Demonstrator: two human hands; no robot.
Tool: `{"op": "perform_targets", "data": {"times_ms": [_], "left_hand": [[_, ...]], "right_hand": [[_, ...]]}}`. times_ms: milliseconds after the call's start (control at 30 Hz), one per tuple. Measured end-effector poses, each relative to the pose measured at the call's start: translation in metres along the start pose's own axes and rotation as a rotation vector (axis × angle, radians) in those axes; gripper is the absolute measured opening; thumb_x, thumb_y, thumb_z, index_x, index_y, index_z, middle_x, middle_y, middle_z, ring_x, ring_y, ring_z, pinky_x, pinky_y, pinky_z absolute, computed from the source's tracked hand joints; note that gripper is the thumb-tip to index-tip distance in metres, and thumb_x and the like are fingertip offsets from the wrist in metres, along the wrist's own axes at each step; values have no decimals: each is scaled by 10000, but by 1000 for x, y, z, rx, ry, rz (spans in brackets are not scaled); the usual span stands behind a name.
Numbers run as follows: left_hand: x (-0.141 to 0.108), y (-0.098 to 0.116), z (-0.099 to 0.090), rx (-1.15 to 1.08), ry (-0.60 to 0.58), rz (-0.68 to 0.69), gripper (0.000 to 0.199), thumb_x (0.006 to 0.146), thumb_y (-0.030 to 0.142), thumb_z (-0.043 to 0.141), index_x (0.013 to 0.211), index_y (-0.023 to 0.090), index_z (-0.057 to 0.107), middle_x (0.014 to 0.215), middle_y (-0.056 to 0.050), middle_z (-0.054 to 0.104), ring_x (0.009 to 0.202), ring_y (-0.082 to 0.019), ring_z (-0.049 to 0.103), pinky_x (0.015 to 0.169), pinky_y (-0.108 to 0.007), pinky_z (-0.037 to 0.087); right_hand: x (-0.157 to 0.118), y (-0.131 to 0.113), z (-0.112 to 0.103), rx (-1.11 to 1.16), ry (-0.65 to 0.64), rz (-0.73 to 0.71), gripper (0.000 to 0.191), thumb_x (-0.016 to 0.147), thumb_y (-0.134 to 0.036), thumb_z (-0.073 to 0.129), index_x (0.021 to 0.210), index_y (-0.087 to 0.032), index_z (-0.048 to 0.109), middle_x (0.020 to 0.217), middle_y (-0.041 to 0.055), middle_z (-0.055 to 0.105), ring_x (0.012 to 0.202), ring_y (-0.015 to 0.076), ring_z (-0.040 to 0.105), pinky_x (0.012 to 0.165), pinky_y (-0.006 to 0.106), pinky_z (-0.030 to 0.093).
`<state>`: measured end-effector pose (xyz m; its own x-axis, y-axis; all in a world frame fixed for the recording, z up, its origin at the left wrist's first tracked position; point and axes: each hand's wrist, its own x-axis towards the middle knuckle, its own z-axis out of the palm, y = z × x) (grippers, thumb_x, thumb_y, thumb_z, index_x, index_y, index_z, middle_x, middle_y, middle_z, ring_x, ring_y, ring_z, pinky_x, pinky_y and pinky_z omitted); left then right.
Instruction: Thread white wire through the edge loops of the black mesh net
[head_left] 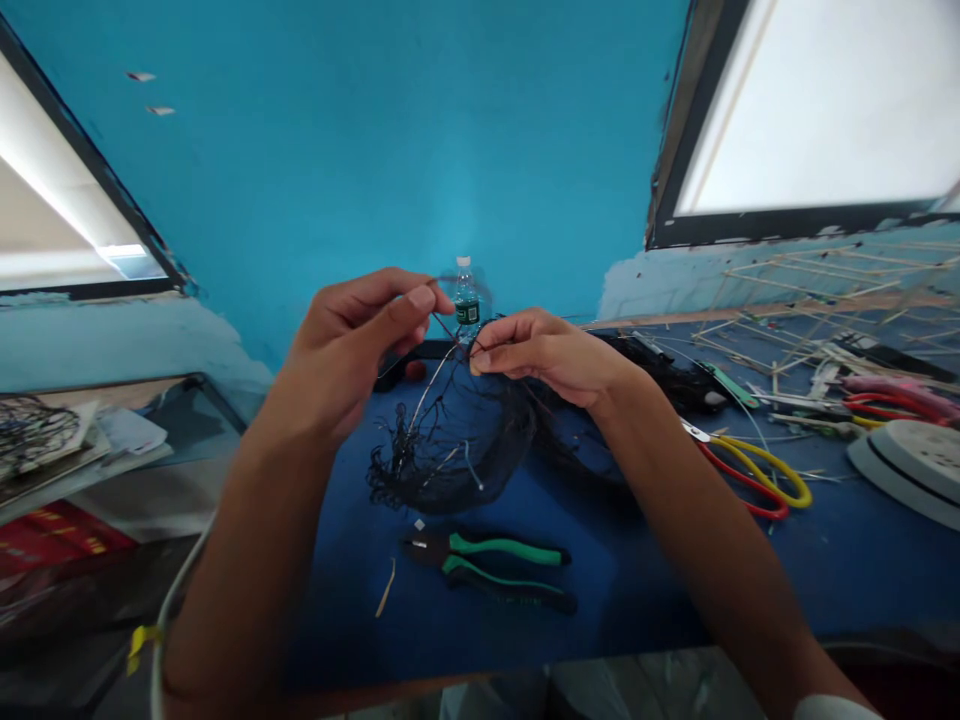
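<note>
My left hand (349,355) is raised over the table, thumb and forefinger pinched on one end of a thin dark strand (445,327). Lower and to its right, my right hand (551,352) pinches the same strand near its other end. Beneath both hands lies a loose bundle of black hair-like fibres (495,470), curly and knotted at its left end. A pale thin wire (430,388) rises from the bundle towards my hands; where it ends is hard to make out. Pliers (495,565) with green and black handles rest in front of the bundle.
Scissors (757,475) with red and yellow handles lie right of my right forearm, near a grey-white round object (911,465). A water bottle (466,300) stands by the blue wall. Thin stick frames (817,300) occupy the back right. Papers (112,440) sit on the left.
</note>
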<state>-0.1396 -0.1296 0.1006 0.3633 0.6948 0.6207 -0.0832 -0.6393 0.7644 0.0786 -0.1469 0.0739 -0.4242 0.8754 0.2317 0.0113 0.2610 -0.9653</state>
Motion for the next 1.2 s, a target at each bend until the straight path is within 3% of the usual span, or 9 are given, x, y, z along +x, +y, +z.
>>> {"op": "perform_targets", "data": {"times_ms": [67, 200, 333, 467, 633, 800, 1000, 1200], "left_hand": [[1, -6, 7, -29, 1, 66, 150, 912, 361, 731, 865, 223, 767, 854, -21, 674, 720, -103, 560, 655, -238, 490], [1, -11, 17, 109, -133, 122, 213, 1001, 329, 598, 859, 191, 676, 960, -35, 701, 932, -142, 624, 861, -281, 500], [-1, -7, 20, 297, -173, 81, 275, 1061, 359, 456, 928, 181, 619, 940, -40, 678, 858, -136, 618, 763, -267, 497], [-2, -4, 15, 365, -211, 22, 280, 1060, 336, 440, 876, 181, 582, 827, -10, 632, 750, -117, 607, 700, -258, 488], [1, -4, 8, 217, -320, -178, 281, 1029, 343, 482, 813, 181, 557, 733, -1, 642, 669, -124, 629, 650, -260, 516], [4, -6, 6, 17, -346, -377, 291, 1014, 309, 492, 752, 185, 513, 625, 7, 640, 624, -140, 676, 680, -275, 546], [3, -5, 2, -88, -425, -419, 310, 1020, 332, 504, 757, 176, 556, 718, -22, 718, 757, -160, 730, 798, -282, 537], [3, -10, 6, -165, -440, -398, 308, 1007, 340, 509, 764, 173, 598, 771, -23, 689, 815, -144, 653, 816, -262, 484]], "right_hand": [[0, 0, 4, 6, -24, -19, 80, 774, -229, 784, 769, -161, 743, 753, -20, 669, 685, 83, 510, 650, 236, 365], [2, 1, 9, 14, -47, -42, 104, 740, -223, 828, 740, -154, 752, 757, -13, 696, 754, 98, 578, 775, 248, 432], [3, 2, 11, 31, -50, -29, 103, 720, -213, 844, 725, -158, 756, 759, -10, 712, 788, 110, 607, 851, 274, 456], [2, 1, 12, -14, -49, -43, 35, 746, -177, 805, 728, -170, 776, 758, -13, 718, 797, 111, 616, 879, 272, 463], [0, -1, 14, -55, -86, -64, 45, 805, -151, 746, 794, -163, 787, 873, 27, 772, 929, 157, 689, 958, 313, 483], [-2, -4, 16, -119, -145, -141, 109, 855, -123, 679, 802, -155, 769, 928, 51, 784, 985, 178, 709, 992, 347, 494], [-4, -4, 15, -194, -58, -205, 145, 860, -108, 642, 755, -162, 725, 792, 33, 759, 840, 167, 703, 895, 346, 531], [-4, 0, 14, -361, 80, -240, 127, 887, -170, 657, 795, -165, 743, 807, 38, 764, 811, 161, 681, 793, 308, 532]]}}
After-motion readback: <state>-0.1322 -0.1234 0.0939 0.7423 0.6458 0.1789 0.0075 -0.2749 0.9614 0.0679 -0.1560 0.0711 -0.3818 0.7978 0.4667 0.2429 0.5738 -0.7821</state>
